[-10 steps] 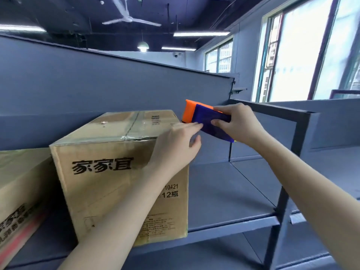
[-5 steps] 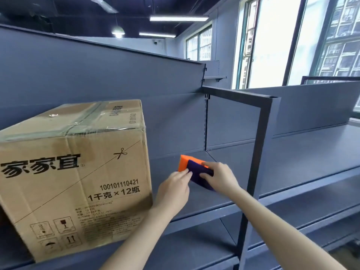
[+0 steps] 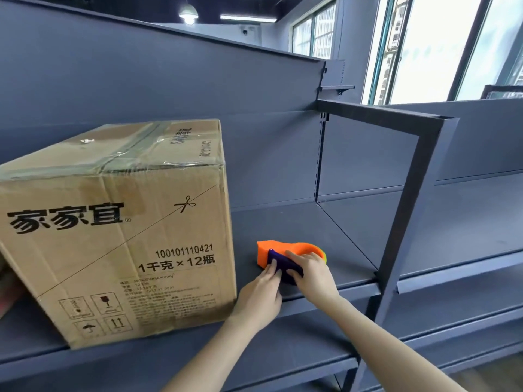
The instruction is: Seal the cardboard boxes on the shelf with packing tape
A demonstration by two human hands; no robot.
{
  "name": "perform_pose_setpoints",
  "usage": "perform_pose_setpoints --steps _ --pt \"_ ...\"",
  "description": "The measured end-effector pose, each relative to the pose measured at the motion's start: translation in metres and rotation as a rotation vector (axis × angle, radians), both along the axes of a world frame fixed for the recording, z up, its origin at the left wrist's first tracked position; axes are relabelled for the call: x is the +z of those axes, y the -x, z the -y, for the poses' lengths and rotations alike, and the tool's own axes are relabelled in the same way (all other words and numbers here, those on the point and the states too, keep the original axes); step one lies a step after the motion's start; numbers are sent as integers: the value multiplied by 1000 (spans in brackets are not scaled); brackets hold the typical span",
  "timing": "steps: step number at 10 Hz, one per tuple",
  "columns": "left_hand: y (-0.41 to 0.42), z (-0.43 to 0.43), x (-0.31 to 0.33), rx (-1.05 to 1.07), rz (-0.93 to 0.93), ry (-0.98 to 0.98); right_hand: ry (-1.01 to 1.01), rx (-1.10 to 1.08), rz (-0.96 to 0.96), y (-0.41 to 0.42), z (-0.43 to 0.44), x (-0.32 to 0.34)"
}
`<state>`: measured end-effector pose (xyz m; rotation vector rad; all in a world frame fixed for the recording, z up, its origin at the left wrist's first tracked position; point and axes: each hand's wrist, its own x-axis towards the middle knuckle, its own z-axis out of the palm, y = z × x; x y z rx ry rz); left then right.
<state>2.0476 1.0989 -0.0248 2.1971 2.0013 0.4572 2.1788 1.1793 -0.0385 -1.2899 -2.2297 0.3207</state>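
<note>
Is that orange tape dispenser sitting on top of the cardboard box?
No, the tape dispenser is down on the shelf beside the cardboard box, with the left hand and the right hand on it.

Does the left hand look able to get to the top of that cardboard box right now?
Probably yes. The left hand touches the tape dispenser just right of the cardboard box, and only open air lies between it and the box's taped top.
</note>
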Motion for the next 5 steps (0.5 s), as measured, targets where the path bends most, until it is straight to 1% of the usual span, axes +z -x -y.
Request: perform_pose_setpoints --steps 1,2,3,4,5 --pt "2 -3 1 -8 41 5 -16 -1 36 0 -1 -2" --pt "0 -4 5 1 110 28 -89 -65 179 -2 -1 -2" --pt "-2 2 11 23 225 64 -87 -110 280 -3 5 1" --pt "-6 11 15 18 317 52 -90 -94 240 -2 14 3" --pt "-5 26 20 -10 322 -1 -135 -76 203 4 28 8"
